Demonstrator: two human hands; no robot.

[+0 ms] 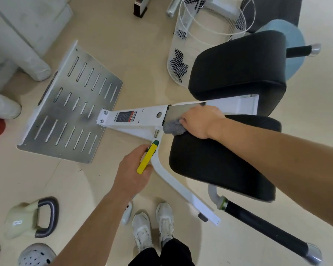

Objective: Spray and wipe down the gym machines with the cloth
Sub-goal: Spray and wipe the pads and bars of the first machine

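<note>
A white gym machine frame (142, 117) runs from a slotted metal footplate (71, 110) on the left to black seat pads (215, 162) on the right. My right hand (198, 121) grips a grey cloth (172, 128) and presses it against the frame's metal rail just in front of the seat. My left hand (132, 172) holds a spray bottle with a yellow and green head (147, 157), its nozzle pointing toward the frame; the bottle's body is hidden under the hand.
An upper black pad (238, 68) sits behind the rail. A black padded handle bar (267, 227) sticks out at lower right. A white mesh basket (204, 35) stands behind. A pale kettlebell (31, 217) lies on the floor at lower left. My white shoes (152, 225) stand below.
</note>
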